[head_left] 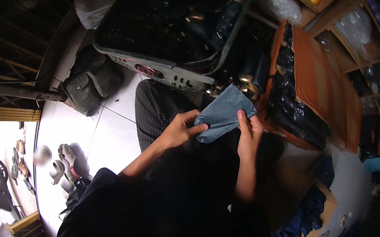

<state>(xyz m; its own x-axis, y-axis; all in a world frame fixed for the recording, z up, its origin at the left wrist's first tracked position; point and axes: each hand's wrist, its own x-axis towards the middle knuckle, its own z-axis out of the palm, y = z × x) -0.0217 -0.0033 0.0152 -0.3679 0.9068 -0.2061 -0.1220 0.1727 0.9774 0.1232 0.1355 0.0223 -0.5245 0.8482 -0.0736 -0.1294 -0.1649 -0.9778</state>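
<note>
Between my two hands, just above my lap, is a flat blue-grey pouch (225,113) that looks like thin plastic or fabric. My left hand (183,128) pinches its lower left edge, thumb lying on top. On the right side, my right hand (249,131) grips the pouch with the thumb on its face and the fingers behind. The pouch is tilted, one corner pointing up and away. Whether anything is inside it cannot be seen. Just beyond it, dark rolled bundles with gold-coloured ends (248,80) stand close together.
A large grey basket (158,69) full of dark shiny packages stands ahead. An orange-brown cardboard box (322,83) stands at the right, near shelves. A dark green bag (83,90) and sandals (66,157) lie on the white tiles at left. An open carton (314,228) holds blue material.
</note>
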